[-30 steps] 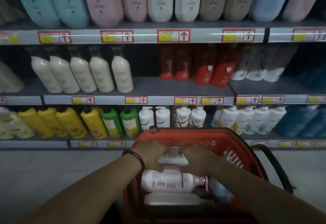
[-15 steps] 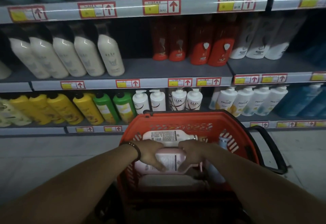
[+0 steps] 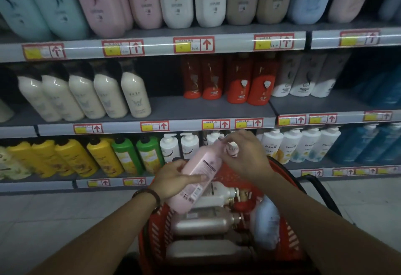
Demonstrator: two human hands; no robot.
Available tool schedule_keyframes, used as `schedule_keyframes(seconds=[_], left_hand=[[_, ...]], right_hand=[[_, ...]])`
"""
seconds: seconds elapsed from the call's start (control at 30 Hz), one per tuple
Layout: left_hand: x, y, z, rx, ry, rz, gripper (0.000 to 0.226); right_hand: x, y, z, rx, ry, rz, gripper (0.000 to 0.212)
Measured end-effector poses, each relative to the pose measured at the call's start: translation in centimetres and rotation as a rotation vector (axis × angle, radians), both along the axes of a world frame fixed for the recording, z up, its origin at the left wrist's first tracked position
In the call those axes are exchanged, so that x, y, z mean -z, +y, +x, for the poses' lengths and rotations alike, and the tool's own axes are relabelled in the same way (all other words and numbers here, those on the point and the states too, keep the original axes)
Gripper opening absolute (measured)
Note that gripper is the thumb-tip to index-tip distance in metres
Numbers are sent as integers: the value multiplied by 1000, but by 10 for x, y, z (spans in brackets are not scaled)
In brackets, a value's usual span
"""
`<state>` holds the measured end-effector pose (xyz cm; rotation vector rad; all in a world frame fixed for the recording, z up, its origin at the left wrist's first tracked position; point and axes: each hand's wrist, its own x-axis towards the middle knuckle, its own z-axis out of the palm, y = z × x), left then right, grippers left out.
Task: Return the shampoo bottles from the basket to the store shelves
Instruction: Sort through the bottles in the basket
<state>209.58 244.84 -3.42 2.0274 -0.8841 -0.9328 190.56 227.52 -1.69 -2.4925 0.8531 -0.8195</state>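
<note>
A pink shampoo bottle [image 3: 198,177] is held tilted above the red basket [image 3: 288,233], its pump end pointing up and right. My left hand [image 3: 175,178] grips the lower body of the bottle. My right hand [image 3: 245,157] is closed around its neck and pump. Inside the basket lie several more bottles: a white one [image 3: 219,194], a rose-gold one [image 3: 201,223], a pale blue one [image 3: 265,222] and a white one [image 3: 208,251] at the near end.
Three store shelves face me. The top shelf [image 3: 195,34] holds large pastel bottles. The middle shelf [image 3: 169,110] has cream and red bottles with a gap between them. The bottom shelf holds yellow, green, white and blue bottles. The basket's black handle [image 3: 323,190] hangs to the right.
Both hands have lifted the pink bottle out of the basket and tilted it upward. My view has risen toward the shelves.
</note>
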Motion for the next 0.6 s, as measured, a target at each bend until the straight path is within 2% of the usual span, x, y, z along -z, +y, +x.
schedule_keyframes(seconds=[0.07,0.17,0.23,0.33,0.43,0.5,0.53,0.6], left_hand=[[-13,-4,-2,-83,122,-127,69],[-33,-9,-6,-119,296,-279,62],[-45,-14,-10,-109,388,-324,51],[-56,-20,-14,-127,421,-362,40],[-63,-25,-17,-106,199,-352,33],[-67,-29,-19,-84,25,-326,31],[-68,-32,-22,-95,-13,-333,30],[-69,-36,-30,-126,46,-380,35]], right_hand=[[-16,4,-1,59,-154,235,23],[-28,14,-2,-59,-84,763,31],[-26,18,-1,-221,-112,923,41],[-26,23,7,-363,-295,1118,54],[-25,26,18,-305,-379,1069,56],[-23,28,23,-167,-375,911,56],[-23,29,24,-89,-342,801,58],[-26,35,24,36,-243,595,63]])
